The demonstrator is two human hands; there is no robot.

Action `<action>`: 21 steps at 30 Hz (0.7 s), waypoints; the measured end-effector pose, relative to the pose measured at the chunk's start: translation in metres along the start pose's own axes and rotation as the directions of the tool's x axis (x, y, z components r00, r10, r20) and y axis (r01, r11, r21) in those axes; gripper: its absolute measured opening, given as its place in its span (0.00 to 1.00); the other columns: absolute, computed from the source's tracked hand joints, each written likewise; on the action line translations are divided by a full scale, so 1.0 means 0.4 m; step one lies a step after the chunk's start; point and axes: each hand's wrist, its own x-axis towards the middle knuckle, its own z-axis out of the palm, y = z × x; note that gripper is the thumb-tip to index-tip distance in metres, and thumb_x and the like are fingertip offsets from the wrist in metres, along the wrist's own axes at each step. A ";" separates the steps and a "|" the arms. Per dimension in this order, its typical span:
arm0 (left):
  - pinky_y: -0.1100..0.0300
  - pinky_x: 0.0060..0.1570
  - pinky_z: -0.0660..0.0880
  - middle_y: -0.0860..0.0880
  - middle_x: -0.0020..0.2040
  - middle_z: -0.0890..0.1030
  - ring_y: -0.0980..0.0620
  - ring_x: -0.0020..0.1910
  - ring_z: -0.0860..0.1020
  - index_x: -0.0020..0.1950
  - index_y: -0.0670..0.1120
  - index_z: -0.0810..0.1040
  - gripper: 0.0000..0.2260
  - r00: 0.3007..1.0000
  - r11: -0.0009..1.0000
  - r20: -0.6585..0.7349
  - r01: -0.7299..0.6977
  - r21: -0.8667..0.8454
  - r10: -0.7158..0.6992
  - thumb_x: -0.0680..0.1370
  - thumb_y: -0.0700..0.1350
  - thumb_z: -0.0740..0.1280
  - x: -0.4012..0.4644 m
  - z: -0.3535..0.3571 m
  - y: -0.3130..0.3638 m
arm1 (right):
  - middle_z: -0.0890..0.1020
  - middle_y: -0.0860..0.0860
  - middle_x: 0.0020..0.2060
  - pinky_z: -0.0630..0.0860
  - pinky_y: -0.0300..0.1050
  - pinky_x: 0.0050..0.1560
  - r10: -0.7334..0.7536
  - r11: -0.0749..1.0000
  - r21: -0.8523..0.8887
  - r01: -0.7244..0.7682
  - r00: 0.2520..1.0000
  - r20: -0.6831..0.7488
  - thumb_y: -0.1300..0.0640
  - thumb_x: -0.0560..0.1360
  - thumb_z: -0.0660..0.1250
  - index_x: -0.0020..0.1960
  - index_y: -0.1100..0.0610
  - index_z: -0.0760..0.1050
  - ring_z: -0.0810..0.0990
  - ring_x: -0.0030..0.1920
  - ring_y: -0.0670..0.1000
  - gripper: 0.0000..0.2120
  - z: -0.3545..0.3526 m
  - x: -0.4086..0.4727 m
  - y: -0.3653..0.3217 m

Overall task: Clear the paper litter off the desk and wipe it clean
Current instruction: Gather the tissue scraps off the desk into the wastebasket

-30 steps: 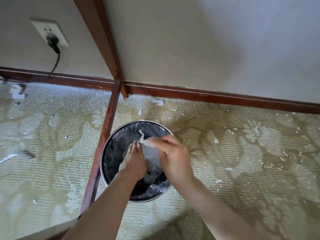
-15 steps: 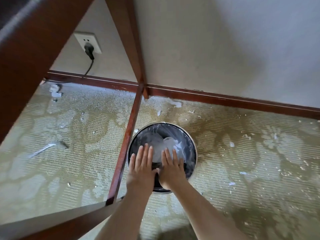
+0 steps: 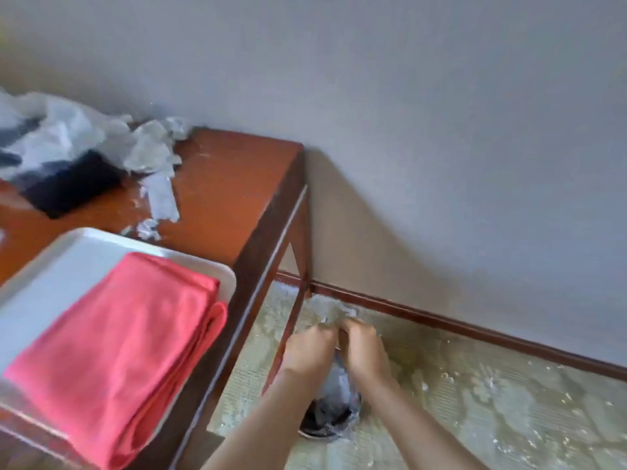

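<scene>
Torn grey-white paper litter lies in a heap at the back of the reddish-brown desk, with a loose strip and a small scrap nearer me. On the floor right of the desk stands a round bin with a dark liner and crumpled paper inside. My left hand and my right hand hover side by side just above it, fingers curled downward. Motion blur hides whether either holds anything.
A white tray at the desk's front edge carries a folded red cloth. A black object sits among the litter at the left. The desk's leg stands beside the bin. Small white scraps speckle the patterned carpet.
My view has risen from under the desk to above its top. Both hands, pressed flat on the paper in the bin before, are now lifted above it with fingers curled.
</scene>
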 end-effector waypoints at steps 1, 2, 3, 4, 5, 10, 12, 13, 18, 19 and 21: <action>0.52 0.51 0.74 0.46 0.57 0.78 0.44 0.56 0.78 0.65 0.46 0.70 0.16 0.999 1.000 -0.052 -0.011 -0.014 0.010 0.77 0.37 0.59 -0.022 -0.064 -0.001 | 0.79 0.49 0.46 0.69 0.41 0.42 -0.027 0.999 0.017 0.028 0.999 -0.023 0.63 0.77 0.59 0.49 0.56 0.78 0.79 0.48 0.49 0.09 -0.050 -0.006 -0.048; 0.51 0.52 0.73 0.46 0.58 0.78 0.44 0.57 0.78 0.66 0.47 0.70 0.17 0.995 1.000 -0.100 -0.013 -0.013 0.011 0.78 0.39 0.59 -0.044 -0.125 -0.010 | 0.80 0.48 0.47 0.68 0.40 0.42 -0.052 0.998 0.046 0.054 0.998 -0.040 0.62 0.77 0.59 0.51 0.55 0.78 0.79 0.49 0.49 0.10 -0.094 -0.010 -0.095; 0.51 0.54 0.73 0.46 0.59 0.77 0.44 0.58 0.77 0.66 0.47 0.70 0.16 0.989 1.000 -0.146 -0.009 -0.007 0.008 0.78 0.39 0.59 -0.065 -0.180 -0.022 | 0.80 0.49 0.47 0.68 0.39 0.42 -0.083 0.995 0.058 0.086 0.995 -0.060 0.61 0.77 0.59 0.52 0.55 0.79 0.79 0.51 0.50 0.11 -0.133 -0.014 -0.141; 0.52 0.55 0.72 0.46 0.59 0.77 0.44 0.59 0.76 0.64 0.47 0.71 0.15 0.982 1.000 -0.189 0.003 0.003 -0.002 0.78 0.40 0.59 -0.087 -0.229 -0.041 | 0.81 0.50 0.48 0.69 0.39 0.44 -0.134 0.989 0.051 0.138 0.987 -0.089 0.62 0.77 0.60 0.53 0.56 0.80 0.79 0.51 0.52 0.11 -0.166 -0.013 -0.186; 0.52 0.55 0.71 0.46 0.58 0.77 0.45 0.60 0.75 0.62 0.46 0.72 0.13 0.973 1.000 -0.232 0.020 0.014 -0.016 0.78 0.40 0.58 -0.109 -0.275 -0.065 | 0.82 0.53 0.49 0.72 0.42 0.47 -0.190 0.980 0.033 0.194 0.975 -0.115 0.63 0.76 0.61 0.51 0.59 0.81 0.80 0.51 0.54 0.10 -0.195 -0.010 -0.229; 0.55 0.53 0.70 0.48 0.57 0.77 0.47 0.59 0.73 0.57 0.46 0.74 0.11 0.914 0.982 -0.370 0.190 0.025 -0.167 0.77 0.39 0.57 -0.218 -0.423 -0.239 | 0.84 0.60 0.47 0.74 0.45 0.55 -0.366 0.921 0.059 0.385 0.908 -0.207 0.67 0.75 0.64 0.48 0.68 0.81 0.82 0.49 0.58 0.08 -0.258 0.003 -0.419; 0.57 0.55 0.70 0.50 0.59 0.76 0.49 0.61 0.73 0.59 0.47 0.74 0.13 0.882 0.964 -0.403 0.266 0.000 -0.244 0.78 0.37 0.56 -0.254 -0.443 -0.316 | 0.81 0.57 0.57 0.71 0.44 0.63 -0.409 0.904 0.050 0.424 0.894 -0.181 0.63 0.77 0.64 0.56 0.63 0.80 0.79 0.58 0.54 0.11 -0.255 -0.002 -0.485; 0.57 0.57 0.69 0.50 0.62 0.75 0.50 0.63 0.72 0.62 0.48 0.73 0.15 0.865 0.955 -0.416 0.297 -0.024 -0.280 0.79 0.37 0.55 -0.269 -0.446 -0.353 | 0.77 0.55 0.63 0.67 0.41 0.67 -0.438 0.894 0.036 0.447 0.886 -0.150 0.61 0.78 0.63 0.63 0.60 0.76 0.75 0.64 0.51 0.15 -0.249 -0.006 -0.514; 0.57 0.65 0.65 0.50 0.73 0.65 0.50 0.72 0.63 0.75 0.49 0.59 0.20 0.818 0.905 -0.391 0.403 -0.134 -0.422 0.82 0.44 0.54 -0.309 -0.426 -0.502 | 0.47 0.49 0.77 0.49 0.45 0.74 -0.550 0.812 -0.166 0.559 0.829 0.099 0.50 0.79 0.60 0.77 0.48 0.42 0.47 0.77 0.52 0.34 -0.174 -0.014 -0.620; 0.57 0.65 0.65 0.49 0.74 0.63 0.49 0.72 0.62 0.75 0.48 0.58 0.21 0.817 0.897 -0.373 0.416 -0.146 -0.440 0.82 0.44 0.54 -0.309 -0.420 -0.526 | 0.46 0.49 0.77 0.49 0.46 0.75 -0.544 0.809 -0.182 0.558 0.830 0.126 0.49 0.80 0.59 0.77 0.48 0.41 0.46 0.77 0.52 0.34 -0.154 -0.015 -0.634; 0.57 0.66 0.66 0.48 0.75 0.61 0.48 0.73 0.61 0.75 0.48 0.57 0.21 0.816 0.887 -0.347 0.433 -0.163 -0.462 0.82 0.45 0.55 -0.298 -0.412 -0.579 | 0.47 0.49 0.77 0.50 0.47 0.75 -0.533 0.813 -0.179 0.555 0.831 0.158 0.49 0.81 0.56 0.77 0.48 0.41 0.46 0.77 0.51 0.32 -0.111 -0.010 -0.658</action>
